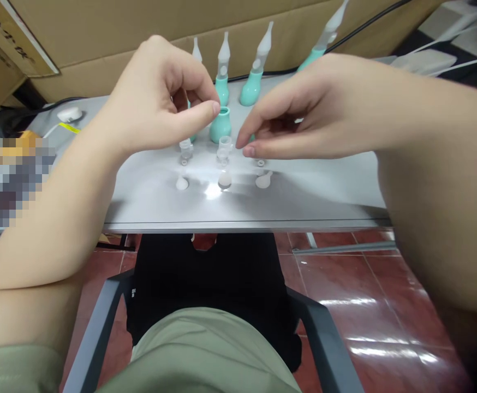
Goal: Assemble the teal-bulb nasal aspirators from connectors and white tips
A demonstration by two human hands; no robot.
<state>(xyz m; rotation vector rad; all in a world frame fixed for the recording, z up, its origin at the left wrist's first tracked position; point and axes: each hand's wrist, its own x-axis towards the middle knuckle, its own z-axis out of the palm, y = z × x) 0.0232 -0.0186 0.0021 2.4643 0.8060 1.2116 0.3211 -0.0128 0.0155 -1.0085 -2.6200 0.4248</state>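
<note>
My left hand [175,98] is bent over the work from the left, its thumb and forefinger tips together at the rim of a teal rubber bulb [220,130]. Whatever is in that pinch, if anything, is hidden. My right hand [304,117] hovers on the other side, thumb and forefinger slightly apart, with nothing visible between them. Just left of its fingertips stands a clear plastic connector [224,146]. Another clear connector [186,148] is under my left hand. Small white rings [261,163] and white soft tips [264,180] lie in front. Both hands partly cover further teal bulbs.
Several assembled teal bulb aspirators [251,87] with white nozzles stand at the back of the grey table [160,207]. Cardboard [111,38] rises behind them. A black cable [369,22] runs along it. A white device [70,114] lies at the left; chair armrests [324,327] flank my lap.
</note>
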